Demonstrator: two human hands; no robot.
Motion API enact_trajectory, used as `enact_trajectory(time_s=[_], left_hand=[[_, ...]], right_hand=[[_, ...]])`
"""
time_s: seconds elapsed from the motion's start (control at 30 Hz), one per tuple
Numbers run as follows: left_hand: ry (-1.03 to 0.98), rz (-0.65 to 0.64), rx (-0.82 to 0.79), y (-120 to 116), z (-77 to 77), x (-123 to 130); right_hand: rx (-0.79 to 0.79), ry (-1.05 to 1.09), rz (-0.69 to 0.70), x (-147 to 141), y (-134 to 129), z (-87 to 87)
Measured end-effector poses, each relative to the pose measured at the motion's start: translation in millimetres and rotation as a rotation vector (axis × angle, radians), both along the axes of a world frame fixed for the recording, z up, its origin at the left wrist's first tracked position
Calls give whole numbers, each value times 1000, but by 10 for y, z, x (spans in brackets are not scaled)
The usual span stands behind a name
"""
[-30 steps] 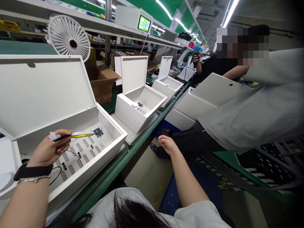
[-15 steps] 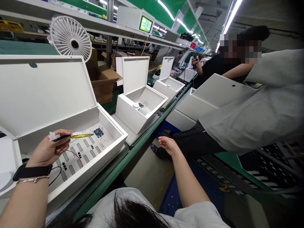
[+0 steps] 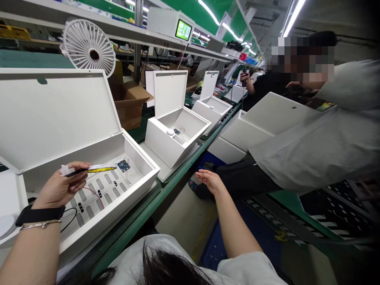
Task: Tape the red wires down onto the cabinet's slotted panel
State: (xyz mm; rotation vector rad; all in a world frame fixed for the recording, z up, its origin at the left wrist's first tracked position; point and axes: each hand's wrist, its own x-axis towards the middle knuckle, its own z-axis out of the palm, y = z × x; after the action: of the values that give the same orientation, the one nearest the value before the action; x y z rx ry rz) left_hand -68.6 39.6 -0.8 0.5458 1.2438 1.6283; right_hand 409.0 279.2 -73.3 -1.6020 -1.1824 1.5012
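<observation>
Right hand (image 3: 210,181) hangs open past conveyor edge (image 3: 166,189)

No wording can be read clearly. On the white unit (image 3: 164,18) on the shelf (image 3: 103,35) at upper centre, the small green screen (image 3: 183,30) shows dark characters, too small to make out. Lower left, the yellow strip (image 3: 101,169) on the black tool (image 3: 75,172) in the left hand (image 3: 59,186) bears dark marks, also illegible. Any print on the white tag (image 3: 64,170) at the tool's end or the blue circuit board (image 3: 123,164) is too small to read.
</observation>
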Motion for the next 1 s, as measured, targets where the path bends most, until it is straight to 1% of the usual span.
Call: enact_trajectory(time_s=[0.17, 0.33, 0.43, 0.57, 0.7, 0.8, 1.0], left_hand=[[10, 14, 4, 8, 17, 18], [10, 0, 14, -3, 12, 7], [20, -3, 15, -9, 4, -3], [13, -11, 18, -4, 8, -3], [-2, 0, 21, -3, 30, 12], [-5, 0, 21, 1, 42, 20], [-9, -44, 9, 26, 29, 26]], right_hand=[[57, -156, -52, 43, 7, -92], [97, -294, -96, 112, 9, -163], [87, -315, -108, 135, 20, -203], [53, -289, -108, 144, 30, -234], [29, -210, -75, 124, 13, -213], [26, -187, -87, 83, 0, -174], [129, -161, -130, -51, 6, -45]])
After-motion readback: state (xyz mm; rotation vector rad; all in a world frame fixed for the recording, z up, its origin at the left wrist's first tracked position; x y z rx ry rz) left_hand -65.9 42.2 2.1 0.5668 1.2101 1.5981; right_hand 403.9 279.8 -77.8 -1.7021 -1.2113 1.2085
